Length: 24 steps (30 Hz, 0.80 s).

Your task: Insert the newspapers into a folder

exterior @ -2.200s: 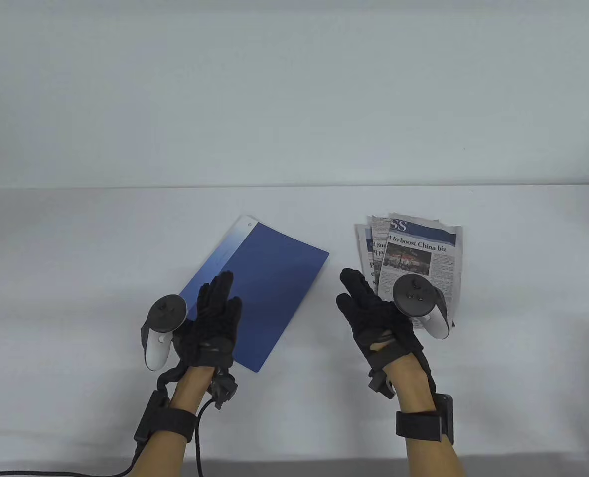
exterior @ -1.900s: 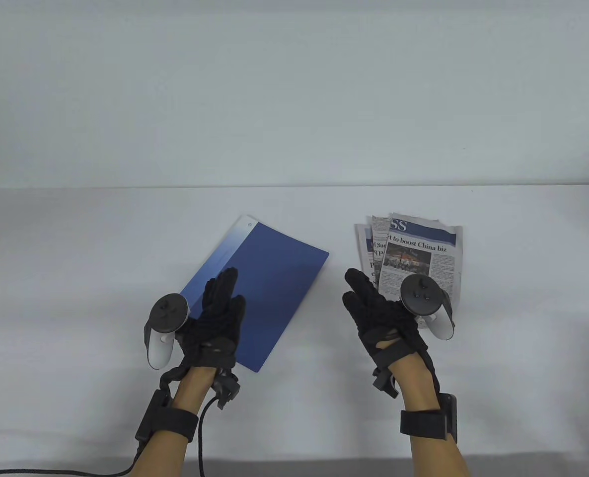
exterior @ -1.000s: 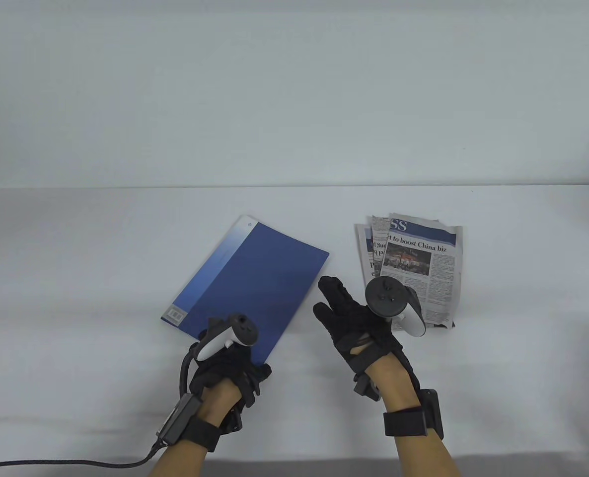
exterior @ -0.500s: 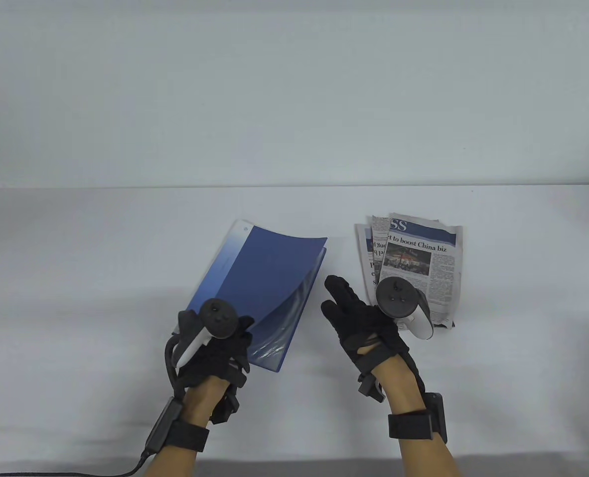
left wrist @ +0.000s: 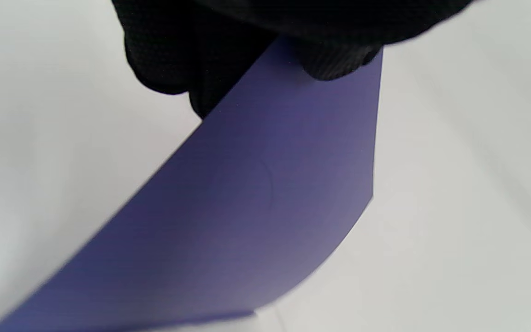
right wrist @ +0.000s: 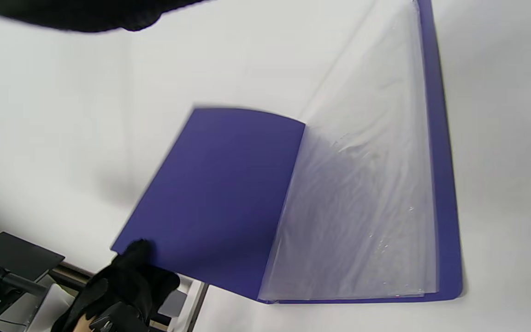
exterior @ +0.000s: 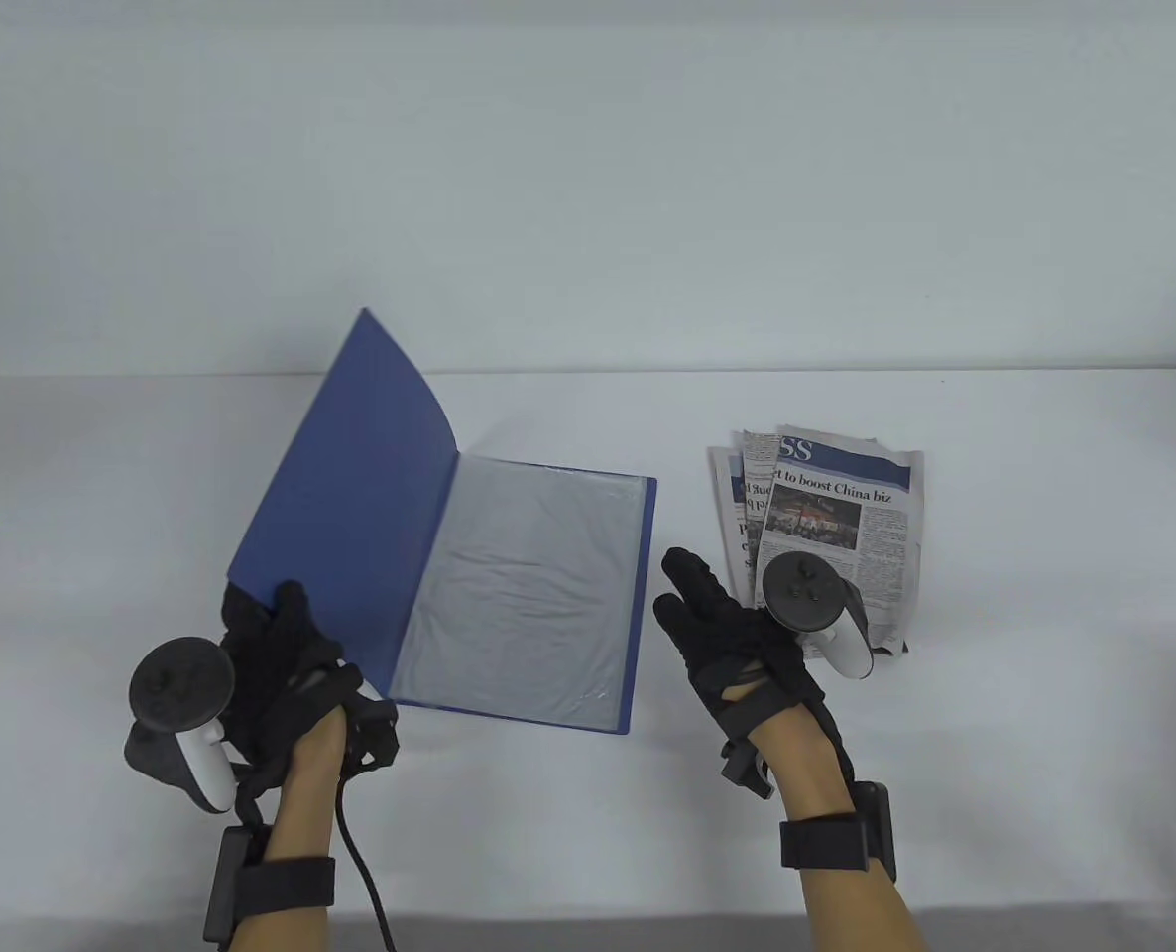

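Observation:
A blue folder (exterior: 350, 496) lies open on the white table (exterior: 1044, 555), its clear plastic sleeves (exterior: 529, 595) facing up. My left hand (exterior: 276, 645) pinches the near corner of the front cover (left wrist: 265, 193) and holds it raised and swung left; this also shows in the right wrist view (right wrist: 219, 193). A stack of folded newspapers (exterior: 836, 506) lies to the right of the folder. My right hand (exterior: 717, 615) hovers open and empty between the folder and the newspapers, fingers spread.
A black cable (exterior: 360, 873) runs from my left wrist off the table's front edge. A pale wall (exterior: 588, 178) stands behind the table. Black equipment (right wrist: 12, 267) shows beyond the table edge in the right wrist view.
My left hand has lifted the folder's front cover from a small gap and swung it wide open to the left, baring the clear sleeves. My right hand has barely moved.

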Motion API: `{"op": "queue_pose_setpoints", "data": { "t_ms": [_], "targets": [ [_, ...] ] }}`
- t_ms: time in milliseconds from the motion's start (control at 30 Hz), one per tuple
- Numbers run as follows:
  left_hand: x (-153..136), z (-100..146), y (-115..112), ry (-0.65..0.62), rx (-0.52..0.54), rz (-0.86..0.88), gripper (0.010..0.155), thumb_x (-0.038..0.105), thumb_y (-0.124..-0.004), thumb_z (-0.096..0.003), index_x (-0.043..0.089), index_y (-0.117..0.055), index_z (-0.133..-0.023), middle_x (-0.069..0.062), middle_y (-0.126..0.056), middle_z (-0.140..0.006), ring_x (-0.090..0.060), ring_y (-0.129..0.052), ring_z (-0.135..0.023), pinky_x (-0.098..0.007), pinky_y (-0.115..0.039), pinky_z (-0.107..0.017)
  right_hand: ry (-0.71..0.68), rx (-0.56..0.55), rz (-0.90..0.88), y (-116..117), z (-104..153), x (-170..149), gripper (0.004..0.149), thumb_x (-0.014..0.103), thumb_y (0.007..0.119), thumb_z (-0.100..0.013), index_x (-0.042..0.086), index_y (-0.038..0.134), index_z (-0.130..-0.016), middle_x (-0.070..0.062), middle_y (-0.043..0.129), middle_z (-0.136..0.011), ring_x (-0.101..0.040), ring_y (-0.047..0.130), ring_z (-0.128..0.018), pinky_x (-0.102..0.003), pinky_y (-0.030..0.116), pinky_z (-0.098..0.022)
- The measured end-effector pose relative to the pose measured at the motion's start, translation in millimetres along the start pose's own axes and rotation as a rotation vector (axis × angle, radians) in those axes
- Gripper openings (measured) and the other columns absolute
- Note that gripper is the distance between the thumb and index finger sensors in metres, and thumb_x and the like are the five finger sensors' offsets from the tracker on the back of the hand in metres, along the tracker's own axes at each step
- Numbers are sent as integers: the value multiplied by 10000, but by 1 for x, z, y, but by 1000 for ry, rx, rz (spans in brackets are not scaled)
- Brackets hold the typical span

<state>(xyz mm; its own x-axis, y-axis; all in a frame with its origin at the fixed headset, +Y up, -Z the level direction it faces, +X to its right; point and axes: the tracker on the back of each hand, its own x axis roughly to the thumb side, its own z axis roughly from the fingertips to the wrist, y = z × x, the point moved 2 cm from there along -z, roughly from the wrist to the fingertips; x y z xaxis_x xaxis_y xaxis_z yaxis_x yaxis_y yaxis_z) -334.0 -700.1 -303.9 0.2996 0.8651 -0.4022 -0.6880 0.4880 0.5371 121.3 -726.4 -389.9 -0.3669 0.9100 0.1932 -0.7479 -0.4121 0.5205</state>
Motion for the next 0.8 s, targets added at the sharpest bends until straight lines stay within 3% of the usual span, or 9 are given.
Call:
{"op": "queue_pose_setpoints", "data": {
  "t_ms": [100,167,233,333,500,567,633,700,800],
  "targets": [
    [-29,-18,-4,237,-55,-169,968,508,-670,-646,221,140,-1093,-46,-234,-1228,-262,-513,-1113,-485,-476,-896,13,0,6,0,-1,-2,811,494,573,-615,5,132,-1089,-301,75,-1052,-615,179,-958,-751,299,-621],
    [-48,-27,-8,367,-93,-275,1092,565,-634,-636,160,325,-964,-131,78,-1172,-362,-196,-1161,-564,-293,-909,20,1,5,0,-1,-3,811,494,573,-615,5,131,-1088,-301,73,-1051,-615,177,-957,-750,299,-622],
    [-69,-35,-19,499,-198,-384,1144,609,-599,-623,149,421,-861,-169,318,-1040,-439,97,-1087,-635,-107,-861,30,0,2,1,0,-5,811,494,573,-615,6,129,-1087,-302,70,-1050,-616,175,-956,-750,298,-621],
    [-75,-36,-29,523,-251,-524,1105,608,-578,-625,169,401,-889,-180,390,-972,-461,201,-1025,-664,-36,-812,26,-9,-6,-2,2,-3,813,493,574,-615,6,127,-1087,-301,67,-1050,-615,172,-956,-751,296,-621],
    [-19,-23,-66,192,-261,-805,846,545,-604,-640,325,19,-1168,-56,210,-1152,-394,196,-1059,-638,-44,-839,14,-27,-17,-6,3,0,813,495,574,-615,8,128,-1088,-301,67,-1051,-613,170,-958,-750,295,-623],
    [2,-11,-92,43,-299,-849,709,528,-601,-643,370,-206,-1210,9,-100,-1278,-338,-78,-1192,-569,-262,-924,18,-20,-13,-5,3,0,814,496,574,-615,7,126,-1088,-299,67,-1051,-614,170,-957,-751,294,-622],
    [21,1,-122,-71,-379,-827,601,499,-587,-650,381,-368,-1198,44,-348,-1285,-302,-313,-1214,-505,-422,-926,17,-18,-15,-4,2,1,814,496,574,-614,7,127,-1088,-300,68,-1050,-614,170,-957,-751,294,-622],
    [39,6,-146,-111,-415,-834,551,501,-562,-646,367,-472,-1173,49,-558,-1234,-286,-562,-1149,-458,-580,-872,15,-13,-24,-3,1,2,815,497,575,-614,8,127,-1088,-299,68,-1051,-614,171,-958,-751,293,-622],
    [54,8,-192,41,-601,-808,642,550,-522,-631,339,-336,-1207,-5,-592,-1220,-309,-690,-1078,-457,-651,-826,10,-5,-24,-1,-2,4,814,496,574,-614,6,129,-1088,-301,70,-1051,-614,173,-957,-750,294,-622]
  ]
}}
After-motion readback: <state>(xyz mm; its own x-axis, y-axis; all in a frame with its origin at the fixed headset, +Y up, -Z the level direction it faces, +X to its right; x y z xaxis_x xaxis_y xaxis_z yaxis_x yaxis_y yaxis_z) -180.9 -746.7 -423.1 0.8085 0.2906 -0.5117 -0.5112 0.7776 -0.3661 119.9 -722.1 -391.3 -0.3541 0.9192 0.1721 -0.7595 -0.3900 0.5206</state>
